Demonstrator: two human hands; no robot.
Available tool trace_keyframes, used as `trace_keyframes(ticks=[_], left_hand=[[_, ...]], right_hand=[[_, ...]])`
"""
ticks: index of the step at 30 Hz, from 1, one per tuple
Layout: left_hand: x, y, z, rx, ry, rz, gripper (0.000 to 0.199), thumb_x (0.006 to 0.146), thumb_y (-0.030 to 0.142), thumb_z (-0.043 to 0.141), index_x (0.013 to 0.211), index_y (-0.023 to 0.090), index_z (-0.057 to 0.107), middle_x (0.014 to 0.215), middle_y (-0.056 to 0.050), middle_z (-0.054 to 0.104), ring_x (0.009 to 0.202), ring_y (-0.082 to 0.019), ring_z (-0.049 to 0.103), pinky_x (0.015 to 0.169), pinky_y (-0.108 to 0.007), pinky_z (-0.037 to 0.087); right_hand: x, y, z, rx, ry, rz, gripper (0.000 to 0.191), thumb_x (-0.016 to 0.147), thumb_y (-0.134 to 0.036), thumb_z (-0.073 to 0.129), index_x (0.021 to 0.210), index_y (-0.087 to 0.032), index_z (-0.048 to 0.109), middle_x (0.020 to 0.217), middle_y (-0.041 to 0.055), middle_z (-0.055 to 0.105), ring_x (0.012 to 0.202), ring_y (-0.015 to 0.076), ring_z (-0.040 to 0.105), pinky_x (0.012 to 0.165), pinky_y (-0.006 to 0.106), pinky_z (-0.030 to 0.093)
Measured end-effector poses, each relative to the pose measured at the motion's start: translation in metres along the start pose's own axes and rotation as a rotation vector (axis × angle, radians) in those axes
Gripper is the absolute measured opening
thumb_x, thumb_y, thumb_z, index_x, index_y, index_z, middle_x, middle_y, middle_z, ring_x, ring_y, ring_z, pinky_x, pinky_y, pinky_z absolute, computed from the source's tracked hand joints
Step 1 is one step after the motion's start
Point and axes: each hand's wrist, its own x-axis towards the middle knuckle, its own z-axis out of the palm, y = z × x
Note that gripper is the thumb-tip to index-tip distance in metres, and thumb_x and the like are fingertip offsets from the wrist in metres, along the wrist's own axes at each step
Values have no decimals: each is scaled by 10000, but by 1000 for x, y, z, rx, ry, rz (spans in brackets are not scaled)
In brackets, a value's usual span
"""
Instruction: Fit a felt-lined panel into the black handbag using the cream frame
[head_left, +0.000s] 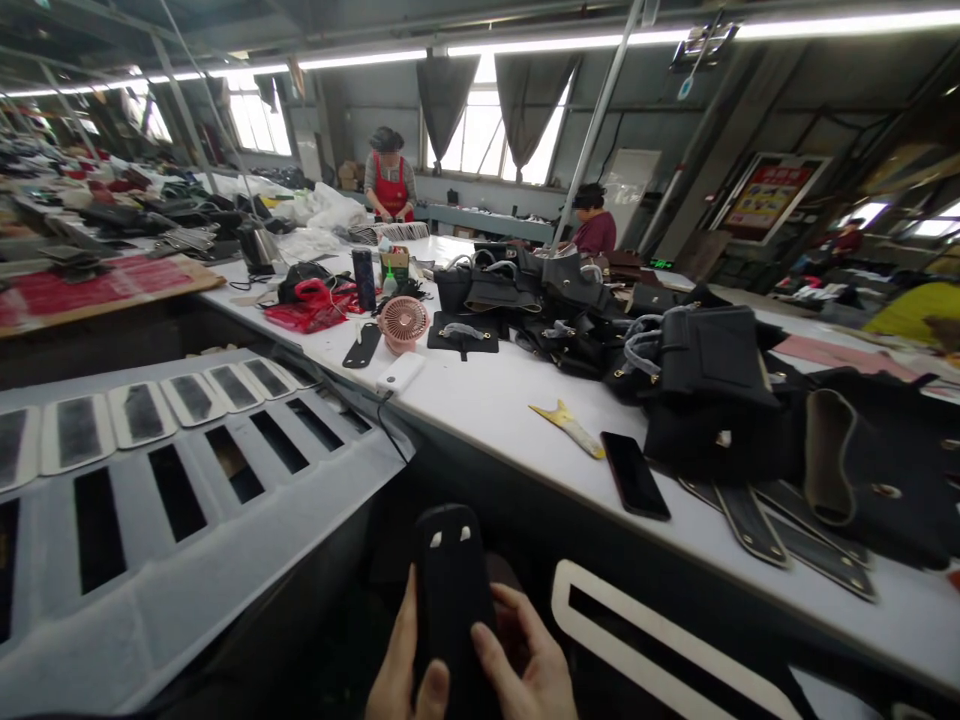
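Observation:
A long black leather-like piece [451, 595] with a rounded end stands tilted in front of me. Two small pale slots show near its top. My left hand [405, 665] closes on its left edge, thumb on the front face. On the other edge, my right hand [529, 660] grips it lower down, with thumb and fingers bent around the side. The lower end runs out of the picture. A similar black piece [362, 345] lies on the white table [480, 400], beside a pink fan [403, 322].
Black handbags [705, 360] are piled at the right, near a phone [634, 475] and a yellow-handled tool [568, 428]. At left stands a grey slotted rack [225, 540] with pale-framed panels. A pale slotted frame [660, 640] is close at right. Two people work farther back.

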Motion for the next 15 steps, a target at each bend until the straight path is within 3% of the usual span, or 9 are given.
trace_keyframes(ticks=[3,6,10,15], left_hand=[[-6,-2,9,166,61,24,681,886,584,462,1454,218,377,1479,-70,423,1355,-302,390,1150,-461,273],[-1,0,15,219,75,-6,609,914,577,398,1416,235,440,1422,-58,500,1305,-286,464,1139,-477,290],[3,5,16,228,118,-17,530,877,584,472,1296,281,586,1275,-30,634,1184,-287,580,1040,-411,444],[9,11,10,157,98,-47,530,805,591,583,1176,225,682,1089,-38,727,1045,-279,664,877,-298,552]], right_hand=[[-5,-8,12,-60,149,-95,458,793,-512,640,1128,-200,622,853,45,670,722,212,620,645,269,498],[-6,-20,20,-110,227,-176,387,829,-511,598,1092,-227,618,939,36,680,793,206,629,709,257,491],[-3,-26,22,-113,218,-195,304,885,-498,533,1029,-242,606,880,8,677,785,181,632,723,241,466],[-3,-27,25,-37,221,-150,308,895,-513,517,940,-220,604,759,2,641,666,161,600,603,235,439]])
